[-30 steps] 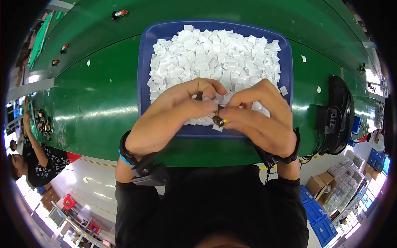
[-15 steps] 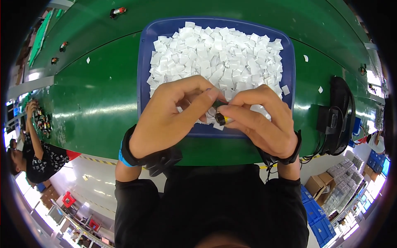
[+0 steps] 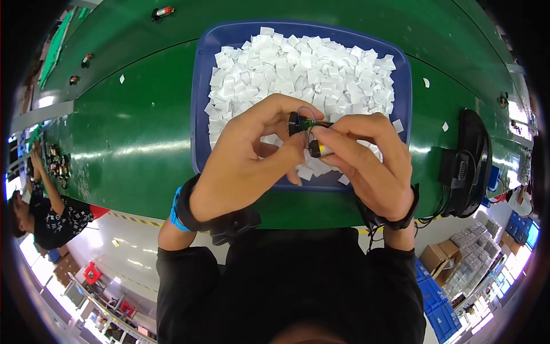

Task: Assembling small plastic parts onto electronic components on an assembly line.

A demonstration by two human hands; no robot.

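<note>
Over a blue plastic tray (image 3: pixel 198 103) heaped with small white paper squares (image 3: pixel 303 71), both my hands work on one small wired assembly. My left hand (image 3: pixel 243 163) pinches a black round cap with a green circuit board (image 3: pixel 294 123) between thumb and fingers. Thin wires, one looping purple, run from it. My right hand (image 3: pixel 375 163) grips a silver cylindrical battery (image 3: pixel 324 150) with a yellow band and a black end, just below and right of the cap. My fingers hide much of the battery and the wires.
A black mesh-backed object (image 3: pixel 475 163) and a black power box (image 3: pixel 454 166) with cables stand at the right. Similar small assemblies (image 3: pixel 162 13) lie on the green table (image 3: pixel 137 126). At the far left a co-worker (image 3: pixel 48 200) reaches toward a pile of assemblies (image 3: pixel 58 166).
My hands have shifted slightly up, and the assembly has turned. The black cap and green board now show above the battery, with the purple wire looping out.
</note>
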